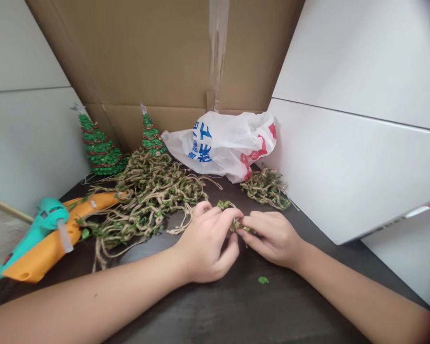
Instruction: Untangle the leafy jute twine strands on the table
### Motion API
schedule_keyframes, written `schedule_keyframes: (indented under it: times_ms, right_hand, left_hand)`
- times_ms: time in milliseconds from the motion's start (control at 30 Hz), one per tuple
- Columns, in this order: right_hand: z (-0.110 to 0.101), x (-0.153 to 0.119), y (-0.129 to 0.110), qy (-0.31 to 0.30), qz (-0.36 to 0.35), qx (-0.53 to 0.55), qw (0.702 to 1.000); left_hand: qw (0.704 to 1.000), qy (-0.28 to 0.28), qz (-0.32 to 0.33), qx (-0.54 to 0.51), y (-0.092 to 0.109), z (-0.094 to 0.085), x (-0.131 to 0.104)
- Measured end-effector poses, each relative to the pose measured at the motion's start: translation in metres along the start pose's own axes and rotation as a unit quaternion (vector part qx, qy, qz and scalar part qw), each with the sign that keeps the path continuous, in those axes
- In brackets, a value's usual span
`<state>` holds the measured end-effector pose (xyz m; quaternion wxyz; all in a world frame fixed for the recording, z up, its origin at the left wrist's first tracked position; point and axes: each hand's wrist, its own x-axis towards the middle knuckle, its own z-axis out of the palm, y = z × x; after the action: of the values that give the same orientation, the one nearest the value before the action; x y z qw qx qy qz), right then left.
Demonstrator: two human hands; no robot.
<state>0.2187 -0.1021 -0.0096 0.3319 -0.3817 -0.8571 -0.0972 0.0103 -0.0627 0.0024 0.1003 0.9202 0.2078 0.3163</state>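
My left hand (211,241) and my right hand (270,236) meet near the middle of the dark table. Between their fingertips they pinch a short piece of leafy twine garland (235,224), tan cord with small green leaves. My fingers cover most of it. A large tangled heap of the same garland (157,186) lies just beyond and left of my left hand. Behind my right hand sits a smaller heap of garland (267,187). One loose green leaf (263,280) rests on the table in front of my hands.
At left, a teal glue gun (39,234) lies with an orange tool (53,241). Two small green Christmas trees (102,150) stand at the back beside a white plastic bag (225,141). A cardboard panel (146,52) closes the rear; white boxes (344,157) flank the right.
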Motion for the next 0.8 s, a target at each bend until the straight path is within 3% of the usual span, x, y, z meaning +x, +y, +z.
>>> schedule_keyframes:
  times_ms: [133,333,467,667,800]
  right_hand:
    - [0.0021,-0.001,0.0001,0.02,0.03,0.036,0.999]
    - [0.0027,0.0038,0.0045,-0.03,0.118,0.08,0.989]
    - [0.0035,0.0067,0.0072,-0.029,0.124,0.084,0.988]
    - [0.0055,0.002,0.0091,-0.025,0.141,0.107,0.984]
    - [0.004,0.0021,0.0084,-0.062,0.174,0.125,0.975]
  left_hand:
    - [1.0,0.01,-0.019,-0.011,-0.003,0.0014,-0.0004]
    - [0.996,0.006,-0.086,-0.018,-0.0074,0.0004,-0.0007]
    - [0.993,-0.014,-0.116,-0.021,-0.009,0.0005,0.0019]
    - [0.991,-0.044,-0.109,-0.07,-0.0071,-0.0032,0.0049]
    - [0.992,-0.04,-0.09,-0.084,-0.004,-0.0076,0.0041]
